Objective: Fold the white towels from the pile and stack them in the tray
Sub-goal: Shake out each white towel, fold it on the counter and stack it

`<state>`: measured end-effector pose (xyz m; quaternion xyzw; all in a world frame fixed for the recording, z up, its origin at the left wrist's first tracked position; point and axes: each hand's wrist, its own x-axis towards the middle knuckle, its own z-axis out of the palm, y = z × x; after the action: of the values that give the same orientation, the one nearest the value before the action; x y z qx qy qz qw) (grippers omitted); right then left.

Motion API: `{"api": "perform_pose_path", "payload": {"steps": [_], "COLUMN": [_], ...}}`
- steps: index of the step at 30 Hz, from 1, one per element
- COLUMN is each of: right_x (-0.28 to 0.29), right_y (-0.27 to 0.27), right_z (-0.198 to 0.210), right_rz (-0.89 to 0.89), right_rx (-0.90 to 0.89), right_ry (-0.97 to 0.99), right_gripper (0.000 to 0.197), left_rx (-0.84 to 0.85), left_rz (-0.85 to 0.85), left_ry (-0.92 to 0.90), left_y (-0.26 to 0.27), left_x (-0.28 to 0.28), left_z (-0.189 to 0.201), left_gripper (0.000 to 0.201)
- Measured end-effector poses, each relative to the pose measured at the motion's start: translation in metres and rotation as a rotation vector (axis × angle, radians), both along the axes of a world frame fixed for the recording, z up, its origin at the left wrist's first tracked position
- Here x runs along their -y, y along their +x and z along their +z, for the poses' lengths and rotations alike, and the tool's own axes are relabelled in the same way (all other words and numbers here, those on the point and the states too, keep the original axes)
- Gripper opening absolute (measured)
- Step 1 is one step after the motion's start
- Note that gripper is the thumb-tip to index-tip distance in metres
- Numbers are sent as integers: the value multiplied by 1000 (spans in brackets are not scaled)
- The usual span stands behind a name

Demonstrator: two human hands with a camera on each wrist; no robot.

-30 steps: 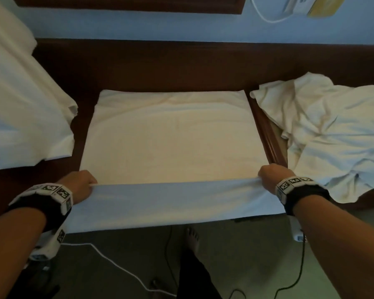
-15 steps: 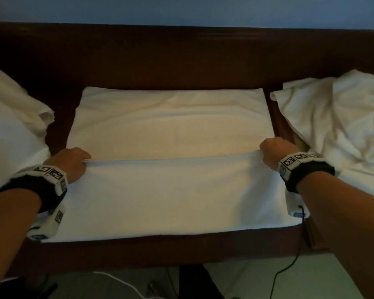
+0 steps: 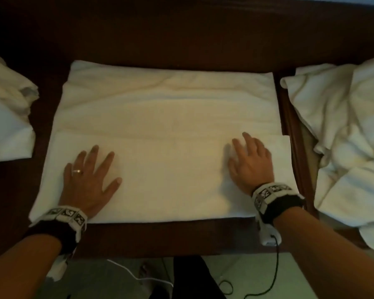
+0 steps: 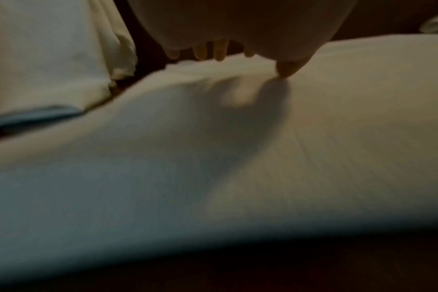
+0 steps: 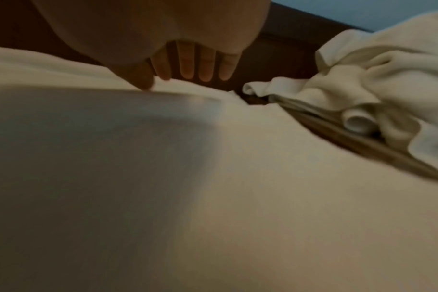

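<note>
White terry cloth: towel spread across dark wooden table, near edge folded up over the middle, fold edge running straight across. Left hand flat on the folded layer near its left end, fingers straight and spread, holding nothing; ring on one finger. Right hand flat near the right end, fingers straight and close together, gripping nothing. Both wrists wrapped in black bands edged with white squares of black block-pattern markers; no readable lettering or brand anywhere. Crumpled white pile just right of the towel, lying over the tray rim. More white cloth at far left, apart from the towel.
</note>
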<state>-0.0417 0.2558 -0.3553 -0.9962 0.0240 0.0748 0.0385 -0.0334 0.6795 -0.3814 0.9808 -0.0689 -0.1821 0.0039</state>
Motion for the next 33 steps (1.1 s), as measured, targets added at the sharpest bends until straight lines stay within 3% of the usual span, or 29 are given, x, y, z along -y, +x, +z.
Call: {"api": "perform_pose_path", "payload": {"steps": [4,10,13,18,24,29,31,33], "right_x": [-1,-7,-33,-82,-88,-123,-127,-103], "right_y": [-66,-140,-144,-130,-129,-121,-121,-122], "right_z": [-23,-26,-18,-26,-35,-29,-32,-35], "right_rz": [-126,-186,-162,8,-15,174,274,257], "right_rx": [-275,-336,-300,-302,-307,-236,-258,-266], "right_ry": [29,16,6,24,14,43,53,45], "right_gripper": [78,82,81,79,79,78,77,76], "left_rx": [-36,-69,-83,-99,-112,-48,-28,6], "left_rz": [89,95,93,-80,146,-120,-102,-99], "left_ry": [30,23,3,27,42,-40,-36,-1], "left_y": [-45,-97,-106,-93,-79,-110,-113,-112], "left_x": [-15,-19,-17,-12,-46,3,9,8], "left_z": [-19,-16,-9,-6,-1,-14,-25,-30], "left_gripper": [85,91,94,89,97,86,83,84]}}
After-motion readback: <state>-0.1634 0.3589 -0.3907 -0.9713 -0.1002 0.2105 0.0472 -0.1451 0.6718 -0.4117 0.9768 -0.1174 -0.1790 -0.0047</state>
